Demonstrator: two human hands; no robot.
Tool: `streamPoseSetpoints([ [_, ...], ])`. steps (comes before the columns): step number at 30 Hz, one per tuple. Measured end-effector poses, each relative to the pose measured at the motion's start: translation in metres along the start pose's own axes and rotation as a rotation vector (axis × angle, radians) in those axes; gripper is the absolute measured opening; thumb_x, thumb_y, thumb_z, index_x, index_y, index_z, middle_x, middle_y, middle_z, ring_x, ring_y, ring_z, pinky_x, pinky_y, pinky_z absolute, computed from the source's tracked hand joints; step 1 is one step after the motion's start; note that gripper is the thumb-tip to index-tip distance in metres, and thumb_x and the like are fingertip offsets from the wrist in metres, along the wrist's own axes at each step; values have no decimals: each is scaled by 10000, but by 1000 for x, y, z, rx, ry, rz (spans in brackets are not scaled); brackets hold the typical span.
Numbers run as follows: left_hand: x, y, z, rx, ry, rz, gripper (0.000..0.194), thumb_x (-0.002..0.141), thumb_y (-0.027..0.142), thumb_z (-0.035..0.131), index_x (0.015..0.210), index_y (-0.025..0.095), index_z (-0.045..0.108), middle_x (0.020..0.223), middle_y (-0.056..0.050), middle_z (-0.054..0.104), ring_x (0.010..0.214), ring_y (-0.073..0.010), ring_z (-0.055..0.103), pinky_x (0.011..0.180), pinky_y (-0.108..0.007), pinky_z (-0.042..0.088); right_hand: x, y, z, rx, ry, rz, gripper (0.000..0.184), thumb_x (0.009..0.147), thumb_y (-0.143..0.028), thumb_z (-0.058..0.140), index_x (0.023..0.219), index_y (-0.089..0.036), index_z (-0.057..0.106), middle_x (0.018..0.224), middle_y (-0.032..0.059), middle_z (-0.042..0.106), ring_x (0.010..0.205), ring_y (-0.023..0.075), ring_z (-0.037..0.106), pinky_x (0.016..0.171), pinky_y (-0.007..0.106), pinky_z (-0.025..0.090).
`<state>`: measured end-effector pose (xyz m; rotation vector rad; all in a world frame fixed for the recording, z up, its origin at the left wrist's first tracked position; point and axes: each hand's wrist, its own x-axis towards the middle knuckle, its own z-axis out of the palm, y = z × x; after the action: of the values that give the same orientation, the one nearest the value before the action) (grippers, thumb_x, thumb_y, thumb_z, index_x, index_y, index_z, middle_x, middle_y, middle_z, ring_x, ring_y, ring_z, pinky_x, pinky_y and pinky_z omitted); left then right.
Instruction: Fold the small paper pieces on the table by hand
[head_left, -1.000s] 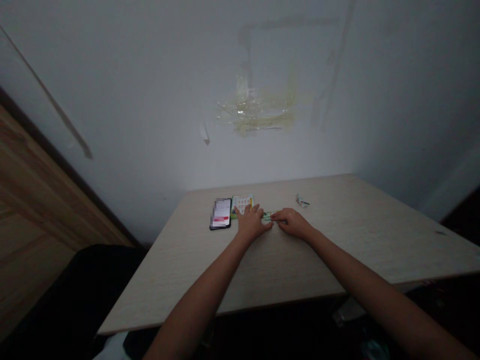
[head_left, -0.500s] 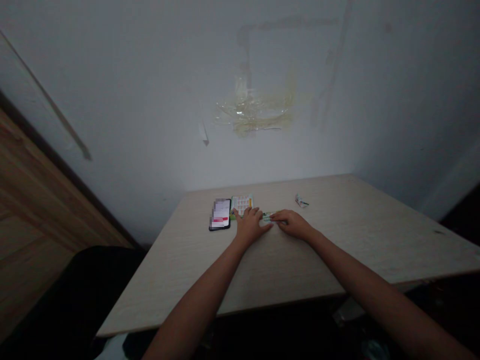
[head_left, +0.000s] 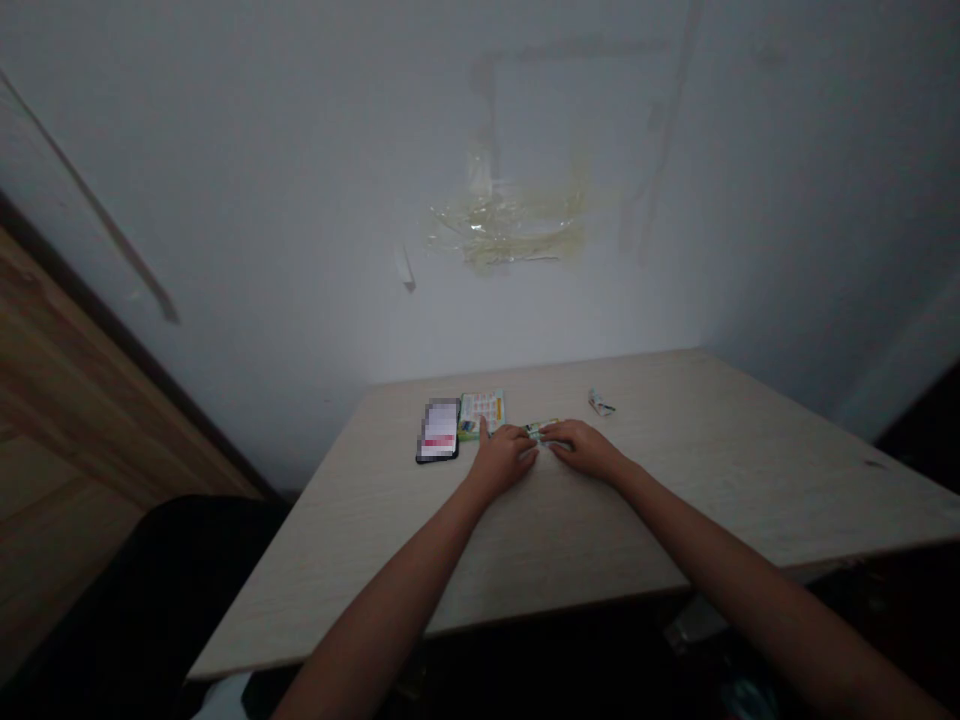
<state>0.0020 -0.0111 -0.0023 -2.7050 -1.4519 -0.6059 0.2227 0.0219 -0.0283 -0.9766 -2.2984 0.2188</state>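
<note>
small green-and-white packet [head_left: 541, 429] lying on pale laminate tabletop [head_left: 675, 490] between hands; left hand [head_left: 501, 460] and right hand [head_left: 586, 449] held narrow, fingertips apparently bracing it from both sides, firm grip cannot be told. printed card [head_left: 481, 415] and smartphone [head_left: 437, 431] sitting just left; crumpled wrapper [head_left: 601, 404] lying beyond.

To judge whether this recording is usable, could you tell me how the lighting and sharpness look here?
Head view: dim light, with the lower corners in dark shadow; small glare on the wall tape; phone screen pixelated; table stretched by wide-angle distortion; the small packet between the left hand and right hand too soft to read.
</note>
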Motion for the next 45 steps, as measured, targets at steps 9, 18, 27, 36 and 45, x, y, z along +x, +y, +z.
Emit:
streamPoseSetpoints([
  [9,-2,-2,-3,56,46,26,263,950,394,514,1139,346,690,1132,-15,713,1173,-236,556,1137,-702,-24,1,-1,-2,-71,-8,-62,280,887,-198,575,1117,-234,731,1198,86,697,1131,231,621,1014,429,471],
  [18,-2,-3,0,8,-23,96,295,971,366,476,1197,316,659,1241,-25,681,1226,-207,550,1184,-624,23,-5,-1,-4,-45,-33,-9,353,867,-161,566,1174,-274,698,1214,71,702,1151,235,634,1088,521,381],
  [27,-2,-2,-1,47,-21,98,302,974,392,459,1208,342,643,1283,-13,666,1214,-201,574,1184,-613,-22,-4,-7,-9,-94,-103,10,364,868,-156,562,1179,-295,691,1269,80,672,1198,245,613,1120,591,293],
  [36,4,-1,-6,157,65,100,309,974,325,433,1047,285,730,1056,-29,749,1123,-229,615,1180,-627,-73,-5,-10,-10,-128,-106,23,324,867,-159,567,1135,-272,709,1275,70,670,1198,249,610,1114,580,311],
  [45,4,2,-2,202,195,62,257,917,339,526,955,312,779,982,-29,772,1250,-335,524,1111,-744,-119,-4,-13,-13,-127,-117,30,310,883,-177,553,1130,-284,709,1280,60,666,1201,242,609,1116,577,309],
])
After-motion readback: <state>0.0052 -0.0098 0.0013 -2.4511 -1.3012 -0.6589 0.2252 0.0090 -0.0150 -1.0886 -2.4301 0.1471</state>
